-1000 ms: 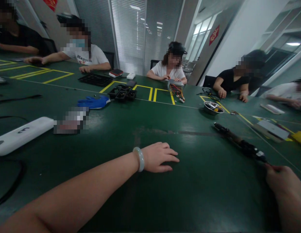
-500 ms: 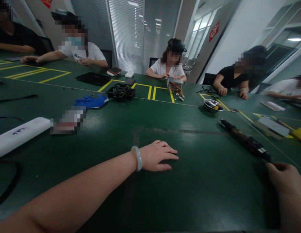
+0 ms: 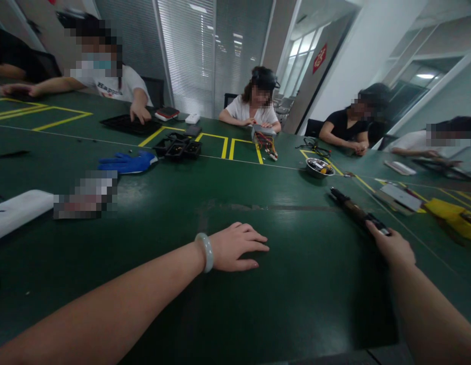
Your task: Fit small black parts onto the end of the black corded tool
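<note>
My left hand [image 3: 237,248] lies palm down on the green table [image 3: 296,299], fingers stretched and apart, holding nothing. A pale bracelet [image 3: 205,252] circles its wrist. To the right, my right hand [image 3: 394,247] is closed around the rear part of a dark electric screwdriver [image 3: 351,209], which points away and to the left. Part of the tool's rear end is hidden by the fingers. Beyond the screwdriver's tip stands a metal bowl [image 3: 319,168] with small mixed parts in it.
Left are a blue glove [image 3: 127,162], a blurred-out flat item [image 3: 87,196] and a white case [image 3: 21,210]. Black small trays [image 3: 178,147] sit farther back. A yellow item [image 3: 450,215] lies right. Several co-workers sit opposite, one behind a grey box with coloured wires [image 3: 263,134].
My right hand has moved forward and left along the screwdriver, from its rear end onto its body. The view has turned slightly right. A co-worker's hand now reaches into the black tray.
</note>
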A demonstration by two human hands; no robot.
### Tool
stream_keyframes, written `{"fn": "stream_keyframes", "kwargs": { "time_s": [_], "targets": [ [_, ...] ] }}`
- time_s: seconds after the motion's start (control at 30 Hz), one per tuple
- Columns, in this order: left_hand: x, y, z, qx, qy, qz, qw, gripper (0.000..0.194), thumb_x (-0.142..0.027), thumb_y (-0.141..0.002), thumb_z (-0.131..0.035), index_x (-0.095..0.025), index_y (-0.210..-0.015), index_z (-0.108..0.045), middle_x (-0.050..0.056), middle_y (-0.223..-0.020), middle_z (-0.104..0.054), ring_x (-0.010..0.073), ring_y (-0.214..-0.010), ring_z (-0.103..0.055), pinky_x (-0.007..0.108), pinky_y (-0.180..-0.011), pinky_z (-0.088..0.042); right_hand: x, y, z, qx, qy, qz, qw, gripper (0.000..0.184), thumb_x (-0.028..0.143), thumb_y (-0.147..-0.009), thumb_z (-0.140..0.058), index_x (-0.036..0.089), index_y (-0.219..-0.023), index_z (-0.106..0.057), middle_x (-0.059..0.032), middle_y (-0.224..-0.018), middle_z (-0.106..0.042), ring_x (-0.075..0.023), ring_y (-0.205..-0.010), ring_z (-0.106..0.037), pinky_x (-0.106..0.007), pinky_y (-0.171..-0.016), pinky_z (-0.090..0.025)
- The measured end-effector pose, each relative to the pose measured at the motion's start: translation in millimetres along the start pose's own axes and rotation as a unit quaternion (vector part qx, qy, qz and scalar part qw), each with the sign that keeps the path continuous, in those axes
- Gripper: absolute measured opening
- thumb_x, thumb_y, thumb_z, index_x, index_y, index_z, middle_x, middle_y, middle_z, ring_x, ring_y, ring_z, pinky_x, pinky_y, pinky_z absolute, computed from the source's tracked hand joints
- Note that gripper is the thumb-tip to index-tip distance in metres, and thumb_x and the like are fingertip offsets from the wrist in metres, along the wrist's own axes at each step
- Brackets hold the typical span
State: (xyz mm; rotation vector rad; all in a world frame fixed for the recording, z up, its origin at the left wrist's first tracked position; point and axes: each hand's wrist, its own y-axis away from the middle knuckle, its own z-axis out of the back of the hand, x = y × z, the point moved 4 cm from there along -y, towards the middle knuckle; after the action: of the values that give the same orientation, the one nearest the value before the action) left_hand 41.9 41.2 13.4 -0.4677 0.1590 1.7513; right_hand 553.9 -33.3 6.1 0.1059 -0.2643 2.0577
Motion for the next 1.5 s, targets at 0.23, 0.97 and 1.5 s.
{"fn": "stream_keyframes", "kwargs": {
  "time_s": [0.23,0.97,1.5],
  "targets": [
    [1.2,-0.6,-0.4,0.001,-0.009,0.002,1.0,0.054,-0.048,-0.089,-0.049,-0.033,-0.14,-0.038,0.001,-0.144,-0.044,0.0259,-0.128,-0.04,0.047,-0.102,-0.034,51.3,46.8,2.0,0.007,0.009,0.08,0.997,0.076,0.084,-0.074,-0.03,0.021,-0.097,-0.065,-0.0168,-0.084,-0.063,-0.0345,-0.084,-0.062,-0.041,-0.062,-0.044],
    [27.0,14.0,14.5,-0.162,-0.138,0.238,0.948,0.074,-0.031,-0.079,-0.058,-0.019,-0.144,-0.027,0.011,-0.149,-0.036,0.0252,-0.127,-0.045,0.039,-0.102,-0.039,272.2,324.6,19.9,0.162,-0.117,0.713,0.672,0.034,0.024,-0.09,-0.044,0.017,-0.122,-0.054,-0.0067,-0.127,-0.053,-0.0197,-0.116,-0.046,-0.033,-0.104,-0.033],
    [26.6,10.1,19.0,-0.152,-0.154,0.253,0.943,0.037,-0.049,-0.081,-0.056,-0.018,-0.101,-0.057,0.007,-0.097,-0.06,0.0242,-0.09,-0.056,0.039,-0.078,-0.045,212.5,288.7,44.2,0.217,0.133,0.549,0.796,0.025,0.025,-0.073,-0.073,0.023,-0.095,-0.062,-0.005,-0.094,-0.062,-0.0236,-0.085,-0.061,-0.034,-0.072,-0.044]
  ]
}}
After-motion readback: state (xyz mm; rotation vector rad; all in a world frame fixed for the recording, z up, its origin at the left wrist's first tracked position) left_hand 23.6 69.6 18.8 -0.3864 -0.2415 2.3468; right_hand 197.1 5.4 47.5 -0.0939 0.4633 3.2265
